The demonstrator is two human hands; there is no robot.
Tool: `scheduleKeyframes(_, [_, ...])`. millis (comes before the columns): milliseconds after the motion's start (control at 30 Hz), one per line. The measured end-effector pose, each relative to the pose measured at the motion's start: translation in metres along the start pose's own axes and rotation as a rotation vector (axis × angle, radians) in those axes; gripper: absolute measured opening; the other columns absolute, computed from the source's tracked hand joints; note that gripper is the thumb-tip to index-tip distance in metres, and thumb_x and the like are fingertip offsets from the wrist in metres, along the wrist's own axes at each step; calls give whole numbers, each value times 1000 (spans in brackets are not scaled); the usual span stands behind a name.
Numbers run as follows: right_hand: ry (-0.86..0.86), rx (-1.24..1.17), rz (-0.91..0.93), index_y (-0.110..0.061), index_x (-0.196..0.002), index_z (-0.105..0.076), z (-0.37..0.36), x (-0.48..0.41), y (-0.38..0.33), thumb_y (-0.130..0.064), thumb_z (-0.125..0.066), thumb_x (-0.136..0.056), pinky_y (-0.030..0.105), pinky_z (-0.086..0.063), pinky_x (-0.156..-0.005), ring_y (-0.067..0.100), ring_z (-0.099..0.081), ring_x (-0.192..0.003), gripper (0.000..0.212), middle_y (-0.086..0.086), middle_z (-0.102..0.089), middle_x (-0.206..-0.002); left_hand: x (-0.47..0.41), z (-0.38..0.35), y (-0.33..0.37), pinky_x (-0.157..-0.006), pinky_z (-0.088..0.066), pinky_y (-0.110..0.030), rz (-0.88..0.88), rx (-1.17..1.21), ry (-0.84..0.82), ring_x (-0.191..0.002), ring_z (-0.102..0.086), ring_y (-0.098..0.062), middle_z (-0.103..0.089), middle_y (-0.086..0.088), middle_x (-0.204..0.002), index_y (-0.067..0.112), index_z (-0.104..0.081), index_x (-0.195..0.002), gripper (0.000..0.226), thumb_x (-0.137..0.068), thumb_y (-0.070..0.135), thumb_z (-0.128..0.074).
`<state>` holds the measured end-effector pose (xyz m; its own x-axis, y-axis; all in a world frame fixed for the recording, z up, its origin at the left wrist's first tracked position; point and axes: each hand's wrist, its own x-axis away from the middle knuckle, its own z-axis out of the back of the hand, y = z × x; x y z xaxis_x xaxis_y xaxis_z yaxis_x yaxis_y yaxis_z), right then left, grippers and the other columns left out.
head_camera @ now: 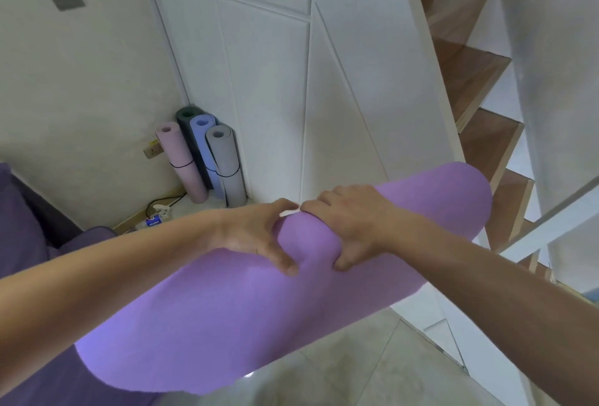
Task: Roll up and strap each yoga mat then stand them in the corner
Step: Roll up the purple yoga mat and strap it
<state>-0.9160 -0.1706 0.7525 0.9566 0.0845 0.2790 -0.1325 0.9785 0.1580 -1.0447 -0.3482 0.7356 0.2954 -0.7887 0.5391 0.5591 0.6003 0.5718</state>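
Corner holds four rolled mats by white cabinet; tile floor, wood stairs. L hand & R hand clasp purple mat.

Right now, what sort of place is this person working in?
Probably a home: a wooden staircase, white panelled cupboards beneath it, a purple sofa, and rolled mats standing in the corner.

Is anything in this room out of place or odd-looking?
Nothing much. The rolled mats in the corner stand neatly, leaning slightly on the wall. The only stray things are a black cable and what looks like a small bottle lying on the floor beside them. The held purple mat shows no strap.
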Motion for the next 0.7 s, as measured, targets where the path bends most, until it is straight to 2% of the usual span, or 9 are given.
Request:
scheduleKeyframes(67, [-65,-130,-20,-36,-138,-35,10,-3,9,-64,-76,-52,37,-50,-85,19,-59,-103,99,-9,-60,-118,4,-13,9,-102,-46,-40,-16,-441,141,-122,-53,-18,-47,9,-138,37,1,-153,146,-35,80,-74])
scheduleKeyframes(133, [-106,-213,-33,-39,-134,-37,13,-8,15,-65,-77,-51,36,-50,-84,16,-61,-100,96,-13,-62,-115,5,-31,13,-94,-47,-42,-34,-670,318,-113,-54,-25,-47,2,-128,33,6,-150,141,-41,78,-72])
scheduleKeyframes(200, [-84,-220,-27,-39,-141,-32,7,-11,12,-66,-74,-54,39,-48,-89,18,-59,-107,101,-10,-58,-120,0,-36,10,-87,-50,-40,-18,-610,386,-108,-56,-25,-51,3,-121,31,-12,-145,122,-49,69,-77])
scheduleKeyframes(267, [-24,-113,-1,-33,-152,-14,-5,-10,7,-69,-73,-55,43,-37,-105,23,-47,-124,119,-2,-44,-138,-5,-29,0,-85,-51,-38,-4,-502,403,-106,-58,-21,-56,8,-119,34,-27,-139,110,-48,67,-78])
scheduleKeyframes(333, [2,63,12,-26,-155,8,-13,-4,0,-69,-76,-54,51,-18,-116,30,-28,-140,138,7,-21,-156,-8,-17,-8,-89,-51,-37,29,-321,325,-106,-60,-16,-60,15,-118,37,-33,-137,110,-43,66,-81])
scheduleKeyframes(400, [18,173,-7,-23,-154,16,-14,-1,-4,-63,-79,-60,56,-12,-116,33,-22,-143,140,13,-13,-160,-9,-10,-11,-94,-52,-35,18,-136,202,-107,-60,-11,-61,19,-117,38,-38,-136,111,-39,62,-86])
scheduleKeyframes(500, [77,197,1,-20,-154,-7,-10,-5,-2,-56,-73,-66,50,-31,-107,33,-45,-123,116,13,-38,-145,-12,1,-14,-95,-53,-35,-7,33,115,-106,-62,-4,-63,20,-115,38,-46,-130,99,-43,49,-93])
scheduleKeyframes(567, [61,162,8,-23,-146,-26,-5,-8,3,-58,-71,-61,44,-41,-95,29,-51,-108,103,7,-50,-129,-10,2,-11,-98,-52,-36,-25,52,67,-111,-61,-4,-61,20,-121,39,-40,-136,103,-47,47,-93])
scheduleKeyframes(700, [-32,-16,-40,-32,-138,-35,8,-10,17,-65,-74,-54,37,-49,-82,22,-58,-102,98,-4,-57,-114,-8,-21,1,-99,-45,-40,-17,-526,243,-120,-52,-22,-46,6,-136,33,7,-155,147,-41,80,-73])
